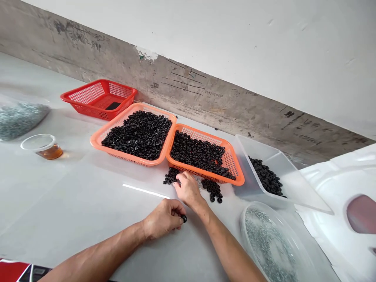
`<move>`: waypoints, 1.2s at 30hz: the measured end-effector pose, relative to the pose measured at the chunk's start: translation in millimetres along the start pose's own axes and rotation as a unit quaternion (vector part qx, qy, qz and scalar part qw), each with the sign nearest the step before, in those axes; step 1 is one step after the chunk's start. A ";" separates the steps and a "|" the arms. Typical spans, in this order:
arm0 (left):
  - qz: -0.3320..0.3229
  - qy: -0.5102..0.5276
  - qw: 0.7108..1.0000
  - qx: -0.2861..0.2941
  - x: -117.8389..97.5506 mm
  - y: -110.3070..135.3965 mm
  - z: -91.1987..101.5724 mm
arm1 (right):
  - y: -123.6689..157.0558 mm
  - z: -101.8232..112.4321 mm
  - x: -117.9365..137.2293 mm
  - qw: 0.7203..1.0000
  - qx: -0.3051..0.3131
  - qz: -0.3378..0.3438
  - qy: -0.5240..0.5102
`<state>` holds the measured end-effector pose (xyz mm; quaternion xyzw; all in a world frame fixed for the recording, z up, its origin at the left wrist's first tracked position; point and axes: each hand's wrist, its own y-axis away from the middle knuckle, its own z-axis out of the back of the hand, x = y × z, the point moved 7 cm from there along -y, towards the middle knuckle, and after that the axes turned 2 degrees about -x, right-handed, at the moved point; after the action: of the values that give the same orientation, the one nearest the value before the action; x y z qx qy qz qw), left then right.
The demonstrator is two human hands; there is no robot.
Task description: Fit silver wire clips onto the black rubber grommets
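My left hand (pixel 166 220) is closed, pinching a small black ring-shaped part (pixel 183 218) between thumb and fingers just above the table. Farther forward, my right hand (pixel 188 189) has its fingers bent down at a small heap of black parts (pixel 170 177) in front of the orange basket; whatever sits at its fingertips is too small to make out. A second little heap of black rings (pixel 213 190) lies right of that hand. Between the heaps, partly covered by the hand, are tiny silvery pieces (pixel 197 180).
Two orange baskets (pixel 98 141) (pixel 239 176) hold many black parts. A red basket (pixel 70 98) stands behind left. A clear bin (pixel 305 196) and a round tub of silvery pieces (pixel 245 223) are right. A cup with amber liquid (pixel 53 152) and a bag of silvery pieces (pixel 22 119) lie left.
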<state>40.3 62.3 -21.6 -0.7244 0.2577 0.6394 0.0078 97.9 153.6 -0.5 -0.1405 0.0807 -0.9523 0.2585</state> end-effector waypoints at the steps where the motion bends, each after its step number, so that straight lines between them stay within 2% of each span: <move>1: -0.001 0.003 1.000 -0.001 -1.1 0.1 -0.2 | -1.6 -2.6 0.4 1.000 0.003 0.001 0.001; 6: 0.002 0.004 1.000 -0.002 -2.2 0.4 0.3 | -3.9 -4.2 3.4 1.000 0.013 0.007 -0.014; 8: 0.001 0.008 1.000 -0.001 -1.2 0.2 1.5 | -0.8 5.6 2.7 0.999 0.003 -0.002 -0.053; 11: 0.003 0.018 1.000 0.003 0.1 0.1 3.0 | 11.0 26.2 -2.3 0.986 0.000 -0.025 -0.165; 13: 0.001 0.033 0.999 0.006 -0.7 0.4 3.3 | 23.5 35.4 -9.3 0.963 0.028 -0.067 -0.261; 16: -0.005 0.077 0.997 0.006 -4.2 0.4 3.6 | 46.2 36.5 -18.0 0.900 0.091 -0.149 -0.399; 18: -0.012 0.096 0.995 0.000 -6.6 -0.3 4.7 | 58.8 34.1 -19.5 0.868 0.113 -0.176 -0.451; 19: -0.015 0.099 0.995 -0.003 -7.4 -0.8 5.4 | 63.5 33.0 -20.1 0.861 0.113 -0.184 -0.460; 22: -0.019 0.095 0.995 -0.011 -7.0 -2.4 7.7 | 72.6 30.3 -21.8 0.860 0.097 -0.201 -0.458; 26: -0.015 0.120 0.992 -0.019 -3.7 -4.0 9.8 | 77.0 32.8 -15.8 0.861 0.086 -0.186 -0.466; 31: -0.001 0.157 0.987 -0.038 -1.2 -5.8 11.1 | 83.2 35.7 -11.6 0.838 0.091 -0.225 -0.489; 36: -0.006 0.150 0.988 -0.041 -2.1 -6.7 10.6 | 85.4 33.0 -8.4 0.849 0.107 -0.214 -0.471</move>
<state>32.9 72.6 -23.7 -0.8133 0.2250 0.5335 -0.0571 155.1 82.3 9.5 -0.5573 -0.1855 -0.8064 0.0691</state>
